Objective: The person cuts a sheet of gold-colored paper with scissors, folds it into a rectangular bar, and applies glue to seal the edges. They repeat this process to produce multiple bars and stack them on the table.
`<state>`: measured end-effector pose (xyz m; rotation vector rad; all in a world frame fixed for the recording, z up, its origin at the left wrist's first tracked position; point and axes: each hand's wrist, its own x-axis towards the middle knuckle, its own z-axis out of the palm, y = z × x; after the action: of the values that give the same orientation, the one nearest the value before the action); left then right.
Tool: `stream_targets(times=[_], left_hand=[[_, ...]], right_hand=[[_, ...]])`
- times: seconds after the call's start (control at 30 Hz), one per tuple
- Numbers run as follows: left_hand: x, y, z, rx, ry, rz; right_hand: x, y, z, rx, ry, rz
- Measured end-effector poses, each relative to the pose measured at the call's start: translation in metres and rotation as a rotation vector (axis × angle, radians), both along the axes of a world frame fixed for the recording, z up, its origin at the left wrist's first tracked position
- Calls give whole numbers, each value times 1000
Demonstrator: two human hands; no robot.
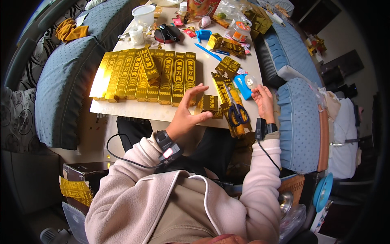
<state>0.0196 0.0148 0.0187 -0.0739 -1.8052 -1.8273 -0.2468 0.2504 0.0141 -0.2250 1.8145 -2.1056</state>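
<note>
Left hand (183, 118): wide around small gold box (210, 103) at table (205, 71) edge, probably steadying it
Right hand (265, 101): fingertips narrow beside tape dispenser (243, 86); can't tell if gripping
Gold box row (178, 79): side by side, likely for tidiness
Scissors (239, 115): between hands, presumably within easy reach

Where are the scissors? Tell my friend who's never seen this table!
Find the white table, then look along its edge nearest the person, beside the right hand. Just left of that hand, the scissors lie on gold packaging. Unlike the shiny gold things around them, they have two dark blue finger loops, pointing toward the person.
</note>
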Motion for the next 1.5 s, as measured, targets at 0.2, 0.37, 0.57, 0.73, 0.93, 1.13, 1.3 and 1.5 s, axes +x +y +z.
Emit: stream_targets(times=[0.2, 0.37, 0.57, 0.73, 0.93, 1.13, 1.3, 1.5], left_hand=[[35, -17, 25, 71, 66, 82], [55, -7, 62, 113, 38, -223], [77, 10, 78, 395, -237, -570], [95, 3, 69, 524, -331, -752], [102, 4, 50, 291, -488, -654], [104, 4, 21, -224, -227, -464], [124, -1, 0, 168, -516, -649], [124, 4, -8, 280, -436, -592]], right_hand=[[56, 9, 50, -190, 36, 106], [143, 0, 102, -211, 63, 412], [227, -25, 121, -64, 59, 843], [246, -35, 117, 37, 43, 896], [252, -27, 124, 466, 290, 839], [263, -37, 116, 638, 496, 793], [269, -48, 98, 622, 612, 814], [264, -54, 90, 621, 804, 754]])
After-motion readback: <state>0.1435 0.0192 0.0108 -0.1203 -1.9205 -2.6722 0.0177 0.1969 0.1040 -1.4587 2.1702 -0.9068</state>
